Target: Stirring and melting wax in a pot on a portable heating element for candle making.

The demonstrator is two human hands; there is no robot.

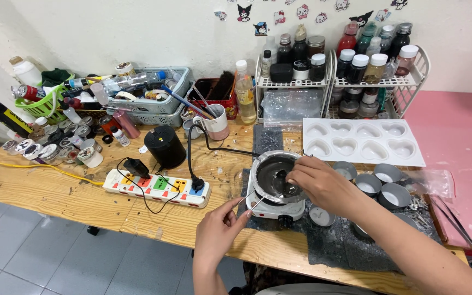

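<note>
A small metal pot (266, 161) with dark liquid sits on a white electric hotplate (279, 209) on a dark mat. My right hand (318, 180) reaches over the pot's rim, its fingers pinched on a small dark object dipped into the liquid. My left hand (219, 229) is lower, at the table's front edge, fingers closed on the pot's thin metal handle (249, 203). Several small round metal tins (381, 188), some filled with white wax, stand just right of the hotplate.
A white heart-shaped mould tray (361, 142) lies behind the tins. A power strip (157, 187) with plugged cables lies left of the hotplate, behind it a black cylinder (165, 146) and a mug of tools (217, 123). Wire racks of bottles (345, 71) line the wall. Metal tweezers (457, 224) lie far right.
</note>
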